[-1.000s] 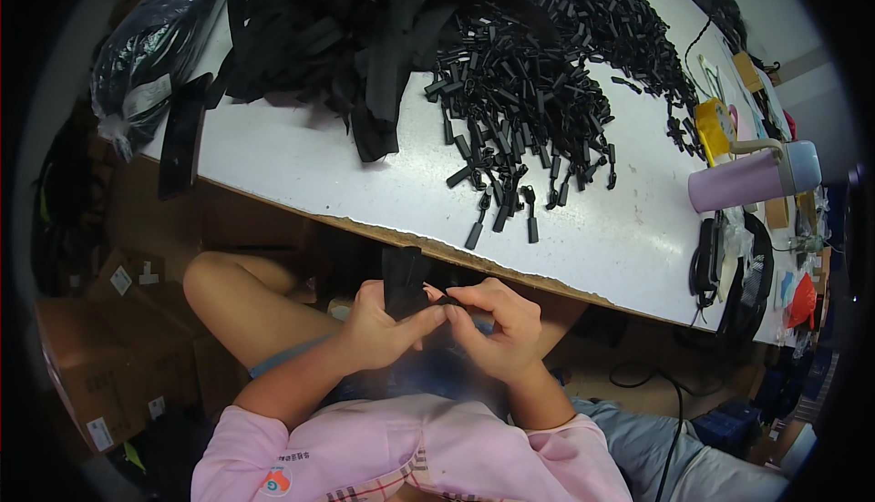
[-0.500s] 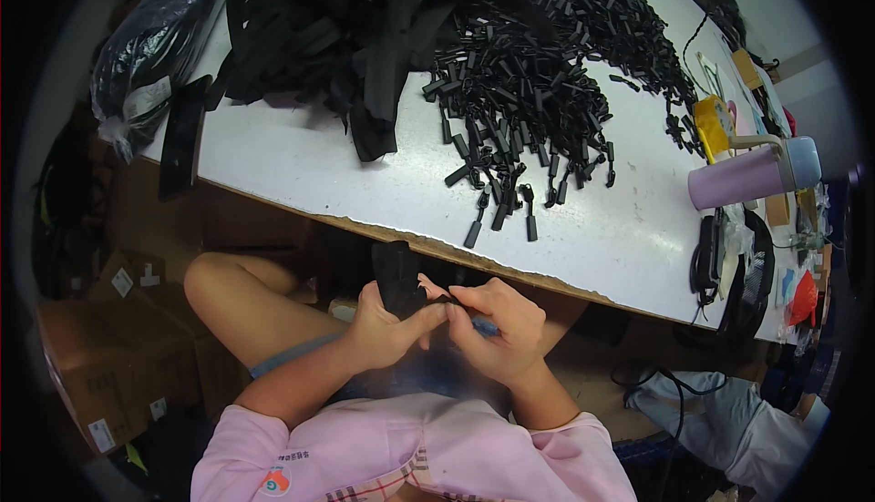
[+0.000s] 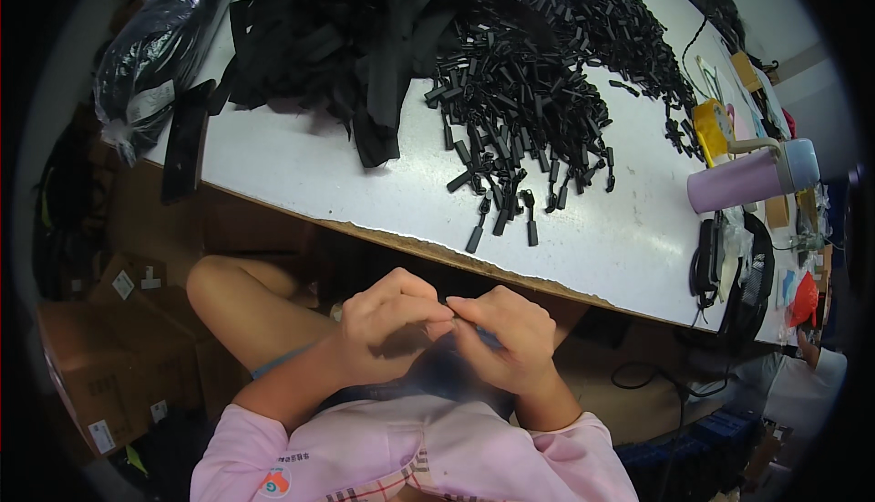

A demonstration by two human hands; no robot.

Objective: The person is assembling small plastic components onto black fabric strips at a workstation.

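Note:
My left hand [image 3: 390,324] and my right hand [image 3: 510,338] meet above my lap, just below the table edge. Both are closed, fingertips pinched together and touching; whatever sits between them is hidden. Across the table lies a large heap of black zipper sliders with long pulls [image 3: 538,101], a few lying loose at its near edge. To the left of it is a pile of black zipper strips [image 3: 374,65], one of them reaching toward the near edge.
The white table [image 3: 301,174] has a rough, chipped near edge. On its right stand a lilac bottle [image 3: 734,183] and a yellow tape roll [image 3: 713,124]. A plastic-wrapped bundle [image 3: 159,56] lies at the far left. Cardboard boxes [image 3: 137,356] are on the floor at left.
The black strip that stood up from my left hand is out of sight. My left hand has turned over, its back now upward. At the right, the other person's grey-clad limb has shifted.

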